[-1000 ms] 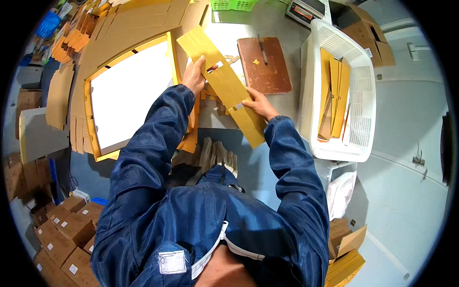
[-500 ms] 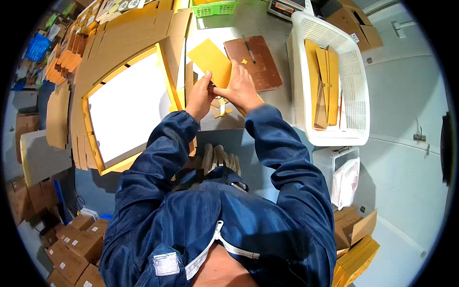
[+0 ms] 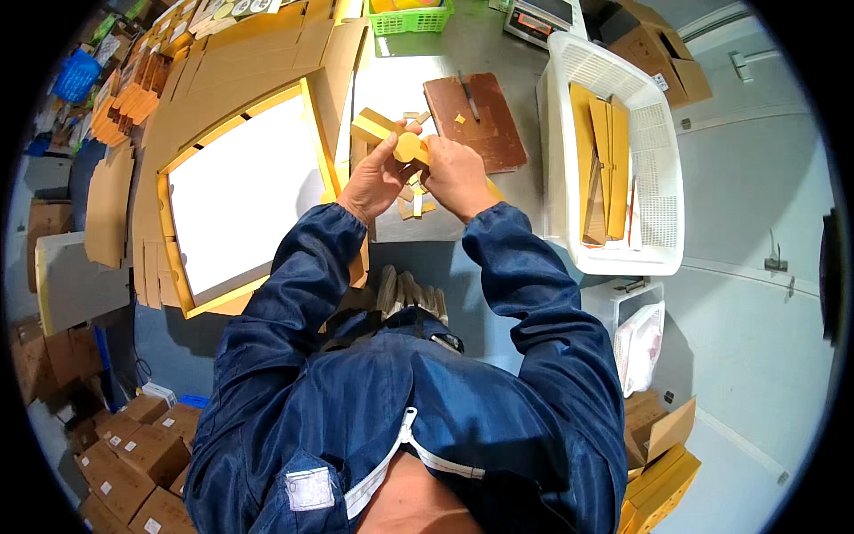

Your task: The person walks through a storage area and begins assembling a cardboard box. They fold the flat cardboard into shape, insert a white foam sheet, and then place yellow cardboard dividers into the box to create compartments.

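Both hands are closed on a yellow cardboard piece (image 3: 378, 127) above the near part of the metal table (image 3: 503, 76). My left hand (image 3: 374, 183) grips its left side, thumb up along the card. Around its right end are the curled fingers of my right hand (image 3: 459, 176). Creased into narrow panels, the card shows a rounded yellow portion between the hands. Small cardboard scraps (image 3: 415, 206) lie just under and beside the hands. Past my right hand is a worn brown board (image 3: 480, 125), with a pen (image 3: 469, 96) on it.
At left, a shallow yellow-edged box with a white panel (image 3: 245, 196) rests on flattened cardboard (image 3: 227, 84). A white plastic basket (image 3: 556, 169) holding yellow card strips (image 3: 609, 169) stands at right. Farther back are a green basket (image 3: 411, 21) and a scale (image 3: 540, 22).
The flat yellow card has been folded into narrow panels, and its rounded part now shows. My right hand has turned and closed around its end. The view has shifted slightly.
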A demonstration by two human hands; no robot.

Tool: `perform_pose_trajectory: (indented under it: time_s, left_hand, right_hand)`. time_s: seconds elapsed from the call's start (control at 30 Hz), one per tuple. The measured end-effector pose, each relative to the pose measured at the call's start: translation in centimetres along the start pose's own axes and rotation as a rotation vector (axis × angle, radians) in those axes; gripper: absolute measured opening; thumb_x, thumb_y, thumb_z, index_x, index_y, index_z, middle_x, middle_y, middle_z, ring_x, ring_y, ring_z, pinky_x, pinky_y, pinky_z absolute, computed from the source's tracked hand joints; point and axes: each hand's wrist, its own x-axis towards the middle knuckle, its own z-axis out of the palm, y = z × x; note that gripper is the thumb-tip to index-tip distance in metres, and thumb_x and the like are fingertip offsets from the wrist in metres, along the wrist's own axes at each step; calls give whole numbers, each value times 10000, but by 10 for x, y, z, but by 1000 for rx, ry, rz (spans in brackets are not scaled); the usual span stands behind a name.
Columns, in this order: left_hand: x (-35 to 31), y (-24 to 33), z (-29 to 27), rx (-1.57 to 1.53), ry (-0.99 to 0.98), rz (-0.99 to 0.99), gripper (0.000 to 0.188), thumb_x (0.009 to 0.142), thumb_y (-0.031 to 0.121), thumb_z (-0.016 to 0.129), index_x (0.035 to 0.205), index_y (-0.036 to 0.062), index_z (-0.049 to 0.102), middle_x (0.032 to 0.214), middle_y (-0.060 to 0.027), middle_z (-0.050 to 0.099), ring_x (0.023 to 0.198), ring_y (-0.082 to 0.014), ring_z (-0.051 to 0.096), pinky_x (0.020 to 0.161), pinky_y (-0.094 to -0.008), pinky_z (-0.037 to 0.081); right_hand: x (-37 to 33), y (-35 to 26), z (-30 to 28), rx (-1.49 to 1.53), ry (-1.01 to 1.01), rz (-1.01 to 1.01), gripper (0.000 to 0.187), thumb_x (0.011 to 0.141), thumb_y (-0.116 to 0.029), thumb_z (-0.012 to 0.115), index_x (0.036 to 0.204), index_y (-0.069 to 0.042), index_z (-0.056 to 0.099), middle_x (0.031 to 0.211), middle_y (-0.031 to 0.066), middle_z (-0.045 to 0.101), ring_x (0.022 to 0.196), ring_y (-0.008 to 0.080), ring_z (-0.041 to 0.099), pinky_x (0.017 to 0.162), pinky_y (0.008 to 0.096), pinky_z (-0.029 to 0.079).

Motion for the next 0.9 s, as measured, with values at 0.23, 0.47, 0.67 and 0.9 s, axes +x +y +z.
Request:
perform_pose_trajectory:
  time_s: [0.23, 0.47, 0.67, 0.9]
  left_hand:
    - [13, 29, 0, -26, -2, 126, 262, 941, 339, 518, 1090, 132, 457, 1103, -100, 593, 1101, -219, 535, 1017, -403, 378]
    - [17, 48, 8, 203, 35, 86, 393, 889, 442, 570, 1099, 126, 466, 1059, -93, 576, 1088, -259, 536, 1007, -426, 375]
    - [24, 76, -13, -18, 360, 166, 448, 853, 421, 632, 1087, 53, 530, 1125, -143, 597, 1112, -307, 559, 972, -408, 444]
    - [27, 102, -25, 127, 461, 183, 542, 829, 517, 612, 1122, 67, 540, 1038, -129, 636, 1057, -297, 581, 982, -458, 422]
  right_hand:
    - [-23, 4, -22, 217, -12, -29, 925, 643, -413, 772, 1333, -1, 313, 1232, 207, 471, 1178, 362, 432, 975, 468, 338]
    - [-31, 3, -22, 241, -152, 170, 726, 689, -290, 761, 1274, -43, 409, 1076, 206, 606, 997, 341, 602, 871, 376, 477]
    - [-44, 25, -41, 345, -180, 89, 1029, 639, -477, 780, 1408, -61, 237, 1280, 236, 482, 1203, 338, 480, 980, 374, 405]
    - [-44, 26, -29, 254, -353, 258, 680, 692, -413, 756, 1180, -8, 511, 974, 162, 642, 916, 308, 633, 815, 351, 490]
